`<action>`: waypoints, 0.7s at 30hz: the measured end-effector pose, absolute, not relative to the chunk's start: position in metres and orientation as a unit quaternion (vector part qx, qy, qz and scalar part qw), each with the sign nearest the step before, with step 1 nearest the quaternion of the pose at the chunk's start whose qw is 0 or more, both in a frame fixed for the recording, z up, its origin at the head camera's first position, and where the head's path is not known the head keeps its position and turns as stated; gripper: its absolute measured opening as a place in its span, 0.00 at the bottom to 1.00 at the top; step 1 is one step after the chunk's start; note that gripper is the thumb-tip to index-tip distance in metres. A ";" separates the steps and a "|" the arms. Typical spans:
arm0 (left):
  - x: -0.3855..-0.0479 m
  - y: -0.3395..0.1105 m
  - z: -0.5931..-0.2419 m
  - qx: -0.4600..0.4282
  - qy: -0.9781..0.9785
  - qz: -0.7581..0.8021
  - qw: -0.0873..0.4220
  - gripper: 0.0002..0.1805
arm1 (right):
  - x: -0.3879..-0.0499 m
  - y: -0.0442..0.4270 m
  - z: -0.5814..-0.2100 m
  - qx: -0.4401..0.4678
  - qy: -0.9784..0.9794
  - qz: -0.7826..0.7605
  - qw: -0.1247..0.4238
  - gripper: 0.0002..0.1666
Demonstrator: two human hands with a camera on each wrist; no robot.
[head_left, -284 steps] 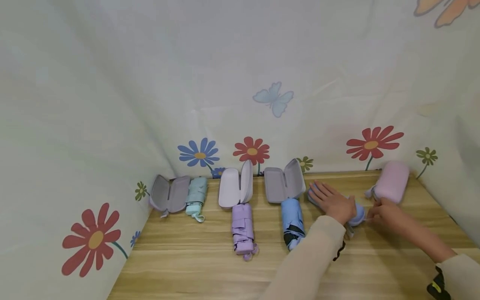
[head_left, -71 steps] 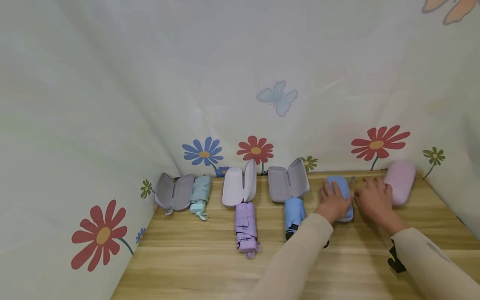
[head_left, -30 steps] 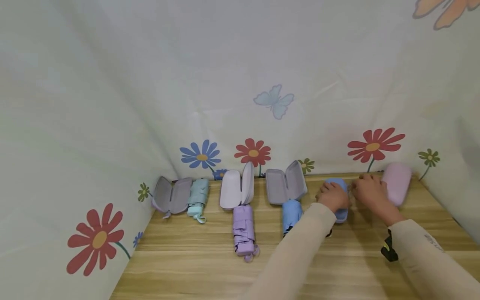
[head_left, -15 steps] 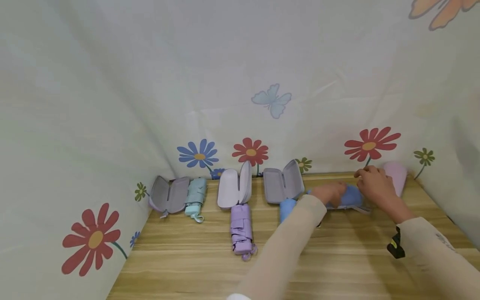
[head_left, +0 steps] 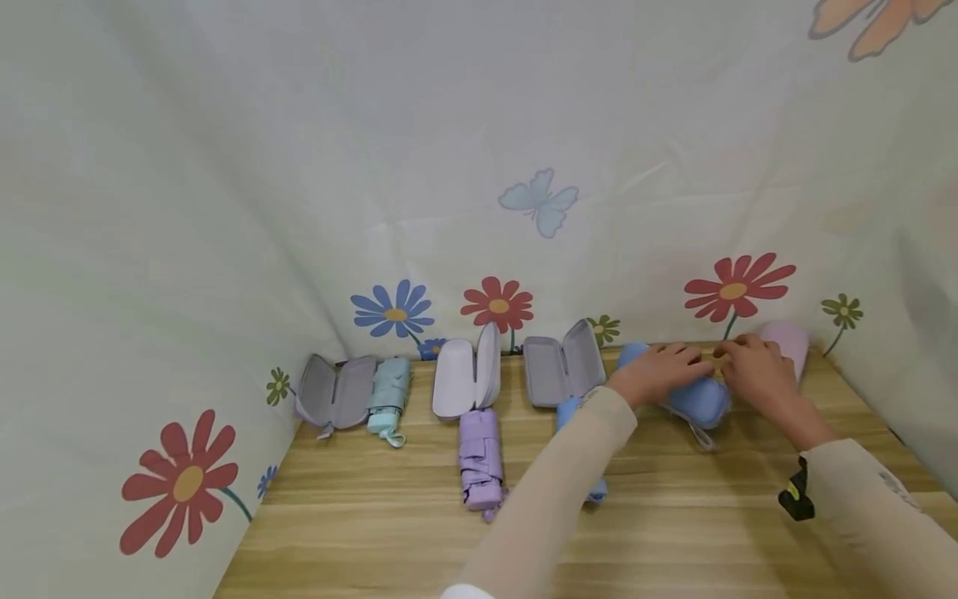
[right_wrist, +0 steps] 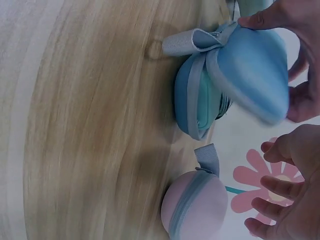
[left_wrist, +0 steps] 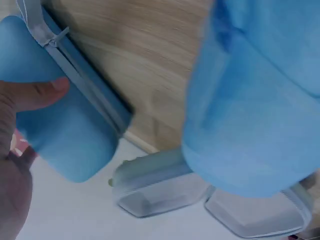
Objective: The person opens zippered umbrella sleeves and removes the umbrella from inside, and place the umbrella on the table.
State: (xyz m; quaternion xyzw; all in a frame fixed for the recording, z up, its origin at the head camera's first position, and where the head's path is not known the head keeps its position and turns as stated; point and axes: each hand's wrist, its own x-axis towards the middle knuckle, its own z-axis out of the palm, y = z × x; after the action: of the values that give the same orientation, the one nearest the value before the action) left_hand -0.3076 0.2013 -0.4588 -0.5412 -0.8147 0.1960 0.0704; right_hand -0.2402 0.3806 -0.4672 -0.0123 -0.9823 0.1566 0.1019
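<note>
My left hand (head_left: pixel 659 372) grips the lid of a blue zip case (head_left: pixel 702 403), thumb on its upper face in the left wrist view. Seen from the right wrist, that lid is raised at the strap end, and a mint-green rounded object (right_wrist: pixel 204 102) shows inside. A grey strap (right_wrist: pixel 185 44) hangs from the zip edge. My right hand (head_left: pixel 763 381) hovers just right of the case, fingers spread and holding nothing in the right wrist view. A pink zip case (right_wrist: pixel 197 205), shut, lies beyond it. A blue folded umbrella (left_wrist: pixel 255 110) lies under my left forearm.
Leftward stand three open cases: a grey-lined one (head_left: pixel 563 366), a white-lined one (head_left: pixel 467 374) and another grey-lined one (head_left: pixel 340 395). A lilac folded umbrella (head_left: pixel 481 457) and a mint folded umbrella (head_left: pixel 389 391) lie by them. A flowered curtain (head_left: pixel 419 208) hangs behind the wooden table (head_left: pixel 374 532).
The blue case has turned from lengthwise to crosswise, then to a slant. Its lid now stands raised in my left hand. The right hand stays close by on the right.
</note>
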 end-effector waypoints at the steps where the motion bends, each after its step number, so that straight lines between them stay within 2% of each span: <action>1: -0.308 0.198 -0.460 -0.544 -0.811 0.195 0.087 0.28 | -0.240 0.380 -0.468 -0.013 -0.982 0.158 0.103 0.18; 7: -0.314 0.180 -0.460 -0.525 -0.813 0.209 0.140 0.23 | -0.238 0.380 -0.470 -0.014 -0.981 0.166 0.101 0.19; 11: -0.320 0.168 -0.464 -0.491 -0.840 0.198 0.125 0.20 | -0.238 0.379 -0.472 -0.012 -0.980 0.174 0.097 0.18; 14: -0.321 0.162 -0.467 -0.468 -0.865 0.172 0.062 0.13 | -0.238 0.375 -0.475 -0.011 -0.979 0.182 0.092 0.18; 16: -0.319 0.161 -0.468 -0.447 -0.882 0.150 -0.004 0.08 | -0.239 0.372 -0.478 -0.010 -0.979 0.186 0.088 0.19; 19: -0.311 0.163 -0.468 -0.389 -0.908 0.118 -0.098 0.09 | -0.240 0.367 -0.480 -0.004 -0.978 0.191 0.086 0.19; 21: -0.300 0.168 -0.468 -0.339 -0.924 0.104 -0.140 0.13 | -0.241 0.363 -0.481 0.001 -0.977 0.192 0.091 0.19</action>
State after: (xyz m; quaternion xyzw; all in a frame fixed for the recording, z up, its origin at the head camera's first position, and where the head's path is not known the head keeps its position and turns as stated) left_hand -0.3003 0.1680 -0.4678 -0.3394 -0.9243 0.1039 -0.1401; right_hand -0.2408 0.3634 -0.4813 0.0013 -0.9772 0.1919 0.0907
